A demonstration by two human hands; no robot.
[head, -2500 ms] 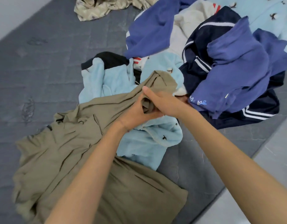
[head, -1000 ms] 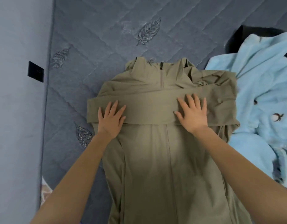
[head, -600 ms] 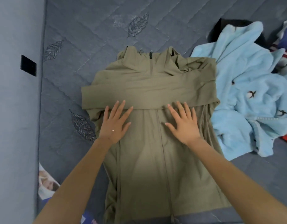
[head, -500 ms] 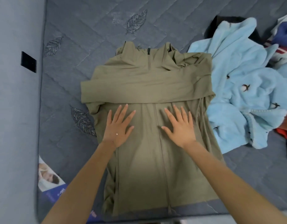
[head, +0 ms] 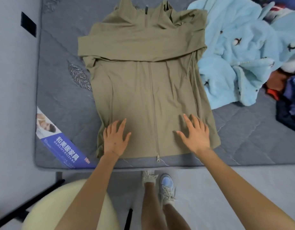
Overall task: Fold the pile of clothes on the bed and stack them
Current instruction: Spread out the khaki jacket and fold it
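Both hands, left (head: pixel 116 138) and right (head: pixel 195 136), have slid down the olive jacket (head: pixel 150 90) toward its hem, fingers spread flat.

Single head-worn wide-angle view, stood at the near edge of the mattress (head: pixel 259 138), faced steeply down — close above the olive jacket (head: pixel 143 97), wearer's shoes (head: pixel 166 186) at bottom

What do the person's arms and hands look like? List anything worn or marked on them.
The left arm and right arm are bare all the way into view: no sleeves. The left hand and right hand wear no gloves; no rings or watch show on fingers or wrists. A tiny dark dot marks the left hand's back.
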